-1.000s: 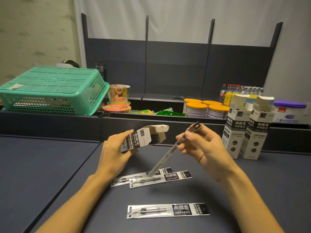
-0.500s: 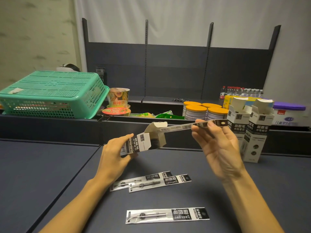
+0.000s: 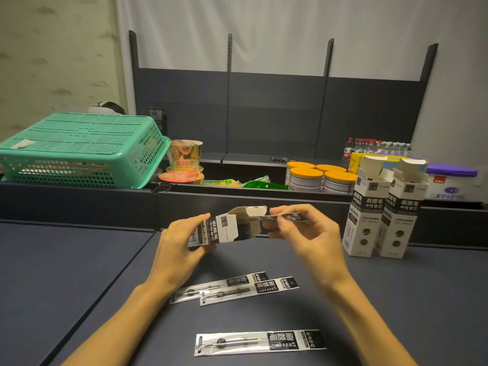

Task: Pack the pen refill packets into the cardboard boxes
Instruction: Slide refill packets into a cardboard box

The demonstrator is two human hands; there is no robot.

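Refill packet [image 3: 286,217] partly inside box [image 3: 224,229]; two upright boxes [image 3: 384,215] just right

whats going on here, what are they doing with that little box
A person is packing pen refill packets into cardboard boxes. The left hand holds a small box on its side with its flap open, while the right hand pinches a refill packet and slides it into the open end; part of it sticks out. Three more packets lie on the dark table, and two opened boxes stand upright to the right.
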